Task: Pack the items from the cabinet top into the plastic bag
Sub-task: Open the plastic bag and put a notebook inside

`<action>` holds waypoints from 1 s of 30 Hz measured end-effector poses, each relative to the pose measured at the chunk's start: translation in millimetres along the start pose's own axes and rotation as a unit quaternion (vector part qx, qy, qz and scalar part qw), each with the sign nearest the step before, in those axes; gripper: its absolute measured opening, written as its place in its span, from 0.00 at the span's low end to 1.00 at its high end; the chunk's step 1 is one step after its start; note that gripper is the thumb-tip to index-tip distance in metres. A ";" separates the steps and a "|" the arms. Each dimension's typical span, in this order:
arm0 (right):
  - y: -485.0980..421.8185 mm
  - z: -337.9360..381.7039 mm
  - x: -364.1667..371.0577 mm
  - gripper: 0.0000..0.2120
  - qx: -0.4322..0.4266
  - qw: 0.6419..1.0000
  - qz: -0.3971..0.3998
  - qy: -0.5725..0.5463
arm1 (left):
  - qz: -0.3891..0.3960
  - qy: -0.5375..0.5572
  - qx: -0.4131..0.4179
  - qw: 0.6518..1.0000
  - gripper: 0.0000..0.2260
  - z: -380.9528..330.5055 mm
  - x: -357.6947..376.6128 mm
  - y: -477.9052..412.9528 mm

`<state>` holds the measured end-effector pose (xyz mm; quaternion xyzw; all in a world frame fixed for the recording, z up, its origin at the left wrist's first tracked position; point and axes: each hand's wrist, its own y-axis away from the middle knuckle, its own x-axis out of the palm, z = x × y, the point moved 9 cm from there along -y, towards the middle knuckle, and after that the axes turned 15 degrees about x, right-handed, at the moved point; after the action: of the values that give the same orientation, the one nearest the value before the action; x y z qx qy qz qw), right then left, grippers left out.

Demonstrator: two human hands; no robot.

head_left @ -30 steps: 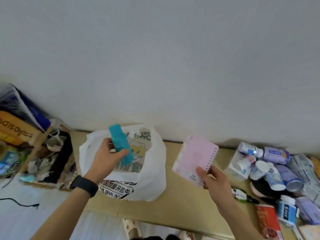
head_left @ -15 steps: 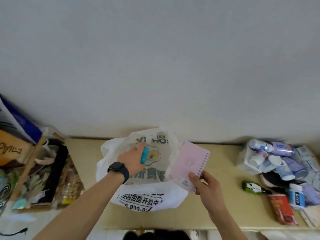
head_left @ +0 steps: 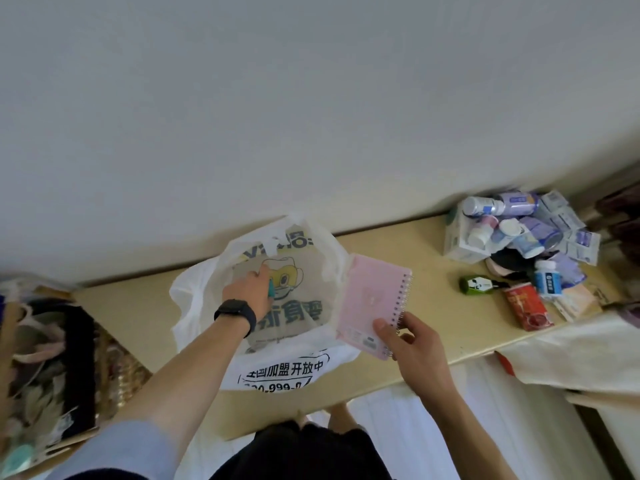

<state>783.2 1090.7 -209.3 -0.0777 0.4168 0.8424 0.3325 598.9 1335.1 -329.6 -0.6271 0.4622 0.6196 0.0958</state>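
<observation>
A white plastic bag [head_left: 204, 289] with printed lettering lies open on the pale wooden cabinet top [head_left: 433, 306]. My left hand [head_left: 247, 292] reaches into the bag's mouth, fingers closed around a small teal case [head_left: 271, 289] that shows only as a sliver. My right hand [head_left: 412, 344] holds a pink spiral notebook [head_left: 370, 299] by its lower corner, just right of the bag's opening. At the right end of the cabinet sits a pile of bottles and packets [head_left: 519, 233], with a small green bottle [head_left: 476, 285] and a red box [head_left: 526, 306] in front of it.
A white wall rises behind the cabinet. To the left stands an open cardboard box [head_left: 52, 368] full of mixed things. A white cloth [head_left: 571, 358] hangs off the cabinet's front right edge.
My left hand has gone deeper into the bag with the teal case, which is now mostly hidden. The pink notebook has moved closer to the bag's right rim. The view has tilted down.
</observation>
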 end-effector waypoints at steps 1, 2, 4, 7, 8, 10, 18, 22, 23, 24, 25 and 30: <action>0.4 1.9 3.5 0.02 -0.001 1.000 0.001 0.009 | 0.008 -0.007 0.004 1.000 0.27 -0.9 -1.9 1.1; 0.3 6.2 7.5 0.03 -0.004 1.000 0.003 0.022 | 0.016 -0.016 0.010 1.000 0.28 -1.6 -4.3 2.5; -0.2 21.5 16.1 0.04 -0.018 0.998 0.003 0.066 | 0.016 -0.020 0.030 0.999 0.29 -4.3 -14.9 8.5; -5.3 60.1 41.8 0.09 -0.062 0.978 0.004 0.200 | -0.065 -0.047 0.066 0.995 0.25 -6.3 -46.8 34.8; -9.0 73.8 54.8 0.12 -0.079 0.962 0.001 0.261 | -0.111 -0.074 0.073 0.988 0.24 -6.0 -60.7 48.5; -20.4 94.9 86.2 0.14 -0.104 0.917 -0.001 0.386 | -0.186 -0.119 0.052 0.974 0.24 1.4 -79.6 77.0; -60.3 80.5 179.8 0.04 -0.074 0.817 0.060 0.568 | -0.130 0.059 -0.127 0.982 0.32 53.6 -54.2 129.8; -72.1 55.1 167.9 0.20 -0.038 0.792 0.031 0.608 | -0.116 0.071 -0.117 0.984 0.30 55.9 -44.6 129.4; -73.4 52.2 162.7 0.22 -0.040 0.781 0.014 0.623 | -0.115 0.067 -0.115 0.984 0.30 54.9 -45.3 129.0; -73.3 51.4 158.7 0.22 -0.045 0.777 0.006 0.628 | -0.115 0.062 -0.114 0.985 0.30 53.8 -47.2 128.1; -72.1 53.4 155.5 0.22 -0.055 0.780 0.002 0.623 | -0.118 0.056 -0.111 0.985 0.29 51.9 -50.4 127.0; -45.5 87.1 126.3 0.22 -0.198 0.858 -0.024 0.473 | -0.176 0.032 -0.035 0.983 0.26 8.3 -83.1 106.5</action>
<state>727.5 1238.6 -234.6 -0.5415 0.3464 0.7603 0.0931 535.0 1320.1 -211.2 -0.7213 0.3252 0.5886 0.1661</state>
